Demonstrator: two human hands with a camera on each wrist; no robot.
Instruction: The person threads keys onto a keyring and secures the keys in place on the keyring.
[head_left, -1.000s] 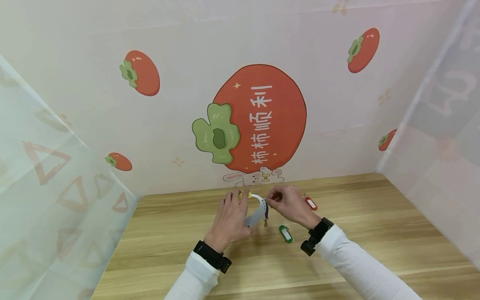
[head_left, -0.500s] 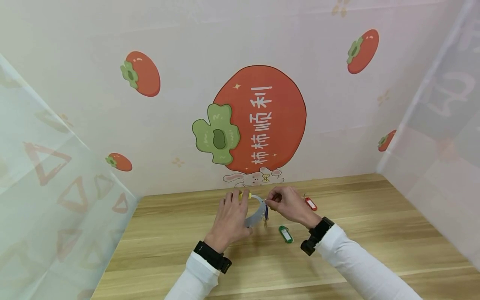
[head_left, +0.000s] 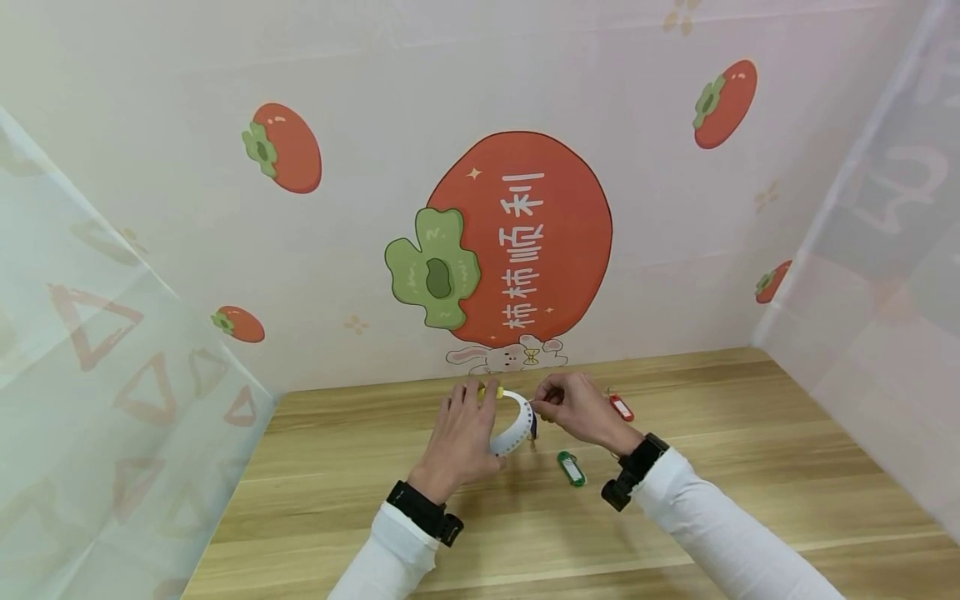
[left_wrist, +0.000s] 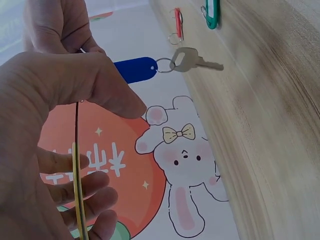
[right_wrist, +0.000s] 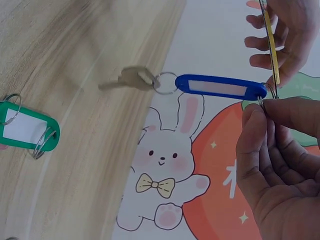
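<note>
My left hand (head_left: 457, 433) grips a thin flat white ring-shaped plate (head_left: 516, 429) with a row of small holes along its edge and a yellow grip (head_left: 491, 391). Thumb and fingers lie on opposite sides of it, and the left wrist view shows it nearly edge-on. At the plate's right edge, my right hand (head_left: 581, 408) pinches the small metal ring (right_wrist: 261, 101) of a blue key tag (right_wrist: 217, 86) between thumb and fingertip. From the tag's other end a key (right_wrist: 135, 79) hangs on a split ring (right_wrist: 165, 84). Fingertips hide part of the pinched ring.
A green key tag (head_left: 572, 468) with metal rings lies on the wooden table (head_left: 337, 500) in front of the right hand. Farther back on the right is a red key tag (head_left: 621, 407). A printed cloth wall (head_left: 360, 250) closes off the table's back edge.
The plate has tilted slightly in my left hand, its face turning from grey-blue to white with the holes showing clearly. Both hands stay in almost the same place, the right still pinching.
</note>
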